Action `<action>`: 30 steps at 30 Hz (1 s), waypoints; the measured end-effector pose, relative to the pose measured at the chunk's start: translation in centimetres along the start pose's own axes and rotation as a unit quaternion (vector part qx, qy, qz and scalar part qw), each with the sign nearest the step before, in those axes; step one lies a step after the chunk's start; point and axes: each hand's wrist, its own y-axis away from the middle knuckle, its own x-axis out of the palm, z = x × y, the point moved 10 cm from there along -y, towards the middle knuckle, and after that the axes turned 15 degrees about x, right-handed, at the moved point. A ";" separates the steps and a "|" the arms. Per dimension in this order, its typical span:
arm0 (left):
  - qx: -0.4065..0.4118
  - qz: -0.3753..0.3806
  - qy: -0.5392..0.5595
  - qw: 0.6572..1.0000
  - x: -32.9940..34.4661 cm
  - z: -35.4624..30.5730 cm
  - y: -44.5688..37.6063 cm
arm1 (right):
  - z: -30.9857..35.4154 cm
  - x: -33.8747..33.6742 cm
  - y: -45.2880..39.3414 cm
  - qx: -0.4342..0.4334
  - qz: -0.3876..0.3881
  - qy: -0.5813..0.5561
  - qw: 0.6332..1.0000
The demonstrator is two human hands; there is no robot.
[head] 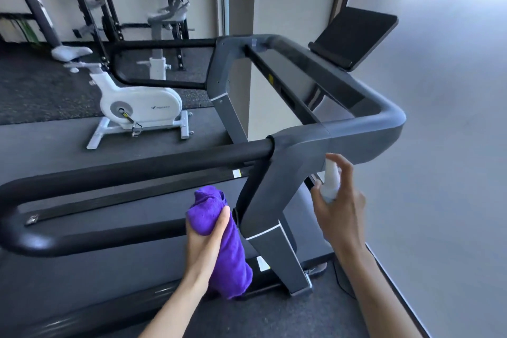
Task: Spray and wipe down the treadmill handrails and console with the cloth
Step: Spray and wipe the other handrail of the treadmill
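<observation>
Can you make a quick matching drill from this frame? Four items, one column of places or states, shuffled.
Items:
1. purple cloth
2. spray bottle
3. exercise bike
4. tablet screen

Places or states:
A. propped on top of the treadmill console, dark
B. gripped in the left hand
C. standing on the floor beyond the treadmill
D. held upright in the right hand, beside the grey console arm

Pairs: 1-B, 2-D, 3-C, 4-A
</observation>
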 end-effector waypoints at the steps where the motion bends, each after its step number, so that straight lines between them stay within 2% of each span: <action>1: 0.004 -0.003 -0.001 1.000 0.1 -0.3 -0.4 | 0.2 -0.1 -0.2 0.003 0.000 -0.002 1.000; 5: 0.007 -0.022 0.005 1.000 -0.1 -0.5 -0.3 | 0.3 -0.7 -0.5 0.033 -0.018 -0.044 0.998; 9: 0.013 0.005 -0.020 1.000 -0.3 -1.1 0.4 | 0.8 -1.1 -0.8 0.033 -0.024 -0.059 0.997; 11: 0.049 0.016 -0.049 0.997 0.1 -3.3 0.4 | 0.6 -1.4 -0.8 0.041 -0.027 -0.069 0.996; 13: 0.128 0.036 -0.091 0.987 1.6 -7.4 0.6 | 0.2 -1.9 -0.7 0.048 -0.038 -0.079 0.995; 16: 0.330 0.074 -0.133 0.932 6.0 -16.1 0.7 | -0.9 -2.5 -0.6 0.061 -0.044 -0.092 0.993; 19: 0.501 0.052 -0.257 0.825 11.8 -21.7 -0.5 | -1.8 -2.8 -0.3 0.064 -0.041 -0.083 0.994; 21: 0.506 0.053 -0.375 0.775 15.8 -21.3 -3.0 | -2.4 -3.1 -0.3 0.070 -0.041 -0.078 0.994; 23: 0.470 0.056 -0.456 0.753 18.0 -19.3 -5.1 | -3.0 -3.4 -0.4 0.071 -0.047 -0.077 0.993; 27: 0.467 0.023 -0.473 0.747 18.1 -18.6 -6.0 | -4.0 -3.4 -0.8 0.086 -0.048 -0.085 0.992; 30: 0.469 0.031 -0.478 0.742 17.9 -18.8 -5.7 | -3.7 -2.7 -0.8 0.082 -0.044 -0.097 0.991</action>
